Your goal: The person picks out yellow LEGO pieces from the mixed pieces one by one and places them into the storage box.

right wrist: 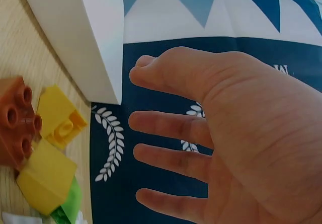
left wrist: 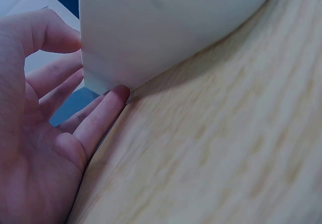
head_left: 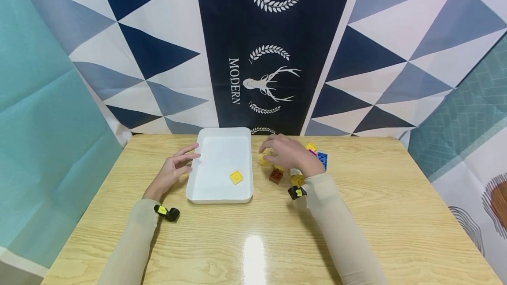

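A shallow white tray [head_left: 215, 153] lies on the table with a small yellow brick [head_left: 236, 177] inside, near its right wall. My left hand [head_left: 174, 168] touches the tray's left side, fingers fairly straight, with fingertips against the white wall [left wrist: 156, 27] in the left wrist view. To the tray's right, my right hand [head_left: 287, 149] hovers over loose toy bricks, holding nothing. Its fingers are spread and apart from the bricks in the right wrist view. Below it lie a brown brick [right wrist: 15, 123], a yellow brick [right wrist: 60, 116] and a green brick [right wrist: 70, 201]. The hand partly hides the pile.
A blue brick [head_left: 322, 160] sits at the pile's right side, beside more yellow pieces [head_left: 310, 147]. The wooden table [head_left: 222, 236] meets a patterned cloth backdrop [head_left: 261, 100] just behind the tray. Teal cloth [head_left: 51, 113] hangs at the left.
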`<state>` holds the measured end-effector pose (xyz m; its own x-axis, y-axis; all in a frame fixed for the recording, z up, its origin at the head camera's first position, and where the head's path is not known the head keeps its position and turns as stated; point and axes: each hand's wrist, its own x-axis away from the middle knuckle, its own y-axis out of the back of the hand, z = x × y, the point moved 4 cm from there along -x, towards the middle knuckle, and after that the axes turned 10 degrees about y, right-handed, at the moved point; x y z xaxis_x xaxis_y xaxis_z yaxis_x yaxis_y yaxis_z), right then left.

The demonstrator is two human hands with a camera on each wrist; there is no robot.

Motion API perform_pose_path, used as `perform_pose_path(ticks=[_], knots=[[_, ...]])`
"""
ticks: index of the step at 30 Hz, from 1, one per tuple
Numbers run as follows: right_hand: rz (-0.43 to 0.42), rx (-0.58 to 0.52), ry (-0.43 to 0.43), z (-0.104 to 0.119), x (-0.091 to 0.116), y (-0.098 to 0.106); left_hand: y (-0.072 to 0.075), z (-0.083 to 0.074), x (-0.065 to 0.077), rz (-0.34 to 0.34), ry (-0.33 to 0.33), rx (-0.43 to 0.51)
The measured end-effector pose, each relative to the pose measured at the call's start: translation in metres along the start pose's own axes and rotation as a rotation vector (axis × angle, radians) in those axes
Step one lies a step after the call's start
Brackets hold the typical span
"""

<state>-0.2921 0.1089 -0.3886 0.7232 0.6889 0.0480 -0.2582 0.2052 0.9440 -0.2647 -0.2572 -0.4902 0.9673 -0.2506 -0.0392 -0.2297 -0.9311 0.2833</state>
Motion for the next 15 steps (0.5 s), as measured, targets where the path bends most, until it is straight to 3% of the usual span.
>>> perform_pose_path(ticks=[15], knots=[[-0.037, -0.006, -0.016, -0.025, 0.023, 0.005, -0.001, 0.0, 0.0, 0.0, 0.003, -0.004]])
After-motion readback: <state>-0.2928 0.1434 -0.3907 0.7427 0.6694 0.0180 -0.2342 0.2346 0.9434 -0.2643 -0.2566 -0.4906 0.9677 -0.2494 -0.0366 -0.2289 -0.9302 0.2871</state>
